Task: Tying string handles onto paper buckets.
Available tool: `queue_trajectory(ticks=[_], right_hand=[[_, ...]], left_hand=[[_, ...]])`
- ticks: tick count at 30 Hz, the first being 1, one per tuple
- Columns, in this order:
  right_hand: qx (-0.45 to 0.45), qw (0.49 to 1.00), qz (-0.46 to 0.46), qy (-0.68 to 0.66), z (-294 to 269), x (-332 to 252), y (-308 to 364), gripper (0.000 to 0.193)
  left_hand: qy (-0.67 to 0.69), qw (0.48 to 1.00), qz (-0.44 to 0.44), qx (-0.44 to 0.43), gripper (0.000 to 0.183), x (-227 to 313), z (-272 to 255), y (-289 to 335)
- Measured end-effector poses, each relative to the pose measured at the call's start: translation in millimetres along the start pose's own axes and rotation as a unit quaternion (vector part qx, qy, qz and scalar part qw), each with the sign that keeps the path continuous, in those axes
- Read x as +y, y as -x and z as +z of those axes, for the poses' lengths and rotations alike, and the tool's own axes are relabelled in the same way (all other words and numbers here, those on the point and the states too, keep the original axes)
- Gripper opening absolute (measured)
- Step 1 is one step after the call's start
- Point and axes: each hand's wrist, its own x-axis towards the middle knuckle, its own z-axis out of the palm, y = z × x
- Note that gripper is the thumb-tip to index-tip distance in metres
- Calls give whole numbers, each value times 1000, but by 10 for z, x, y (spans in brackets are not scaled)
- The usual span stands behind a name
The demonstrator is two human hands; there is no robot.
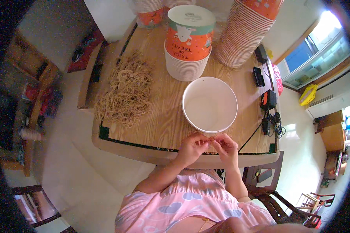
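Just past the near table edge stands a white paper bucket, its open mouth facing up and its inside bare. At its near rim my left hand and my right hand meet, fingertips pinched together. Between them runs a thin strand, apparently a piece of tan twine; its ends are too fine to follow. A loose heap of tan twine lies on the left of the table. Behind the open bucket, an upside-down stack of orange paper buckets shows a printed ghost figure.
A tall leaning stack of buckets stands at the back right, with wrapped stacks at the back left. Along the right table edge lie a black-and-orange adapter, a black tray-like piece and coiled cable. A dark chair is at the right.
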Motion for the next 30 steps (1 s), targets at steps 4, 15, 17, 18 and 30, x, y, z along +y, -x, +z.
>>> queue_trajectory(ticks=[4, 15, 17, 18, 30], right_hand=[[26, 1000, 18, -3, 22, 0, 4, 4], [4, 995, 49, -86, -30, -41, -37, 12], [10, 996, 48, -68, -54, -5, -21, 12], [14, 997, 47, -52, -68, 20, -17, 12], [18, 995, 20, -99, -5, 101, -12, 11]], left_hand=[[2, 1000, 3, -1, 13, -80, 6, 13], [68, 997, 22, 2, 17, 210, 30, -31], [147, 989, -4, -16, 19, 223, 33, -39], [89, 996, 0, -26, 19, 180, 36, -55], [-14, 1000, 8, -15, 14, 92, 29, -78]])
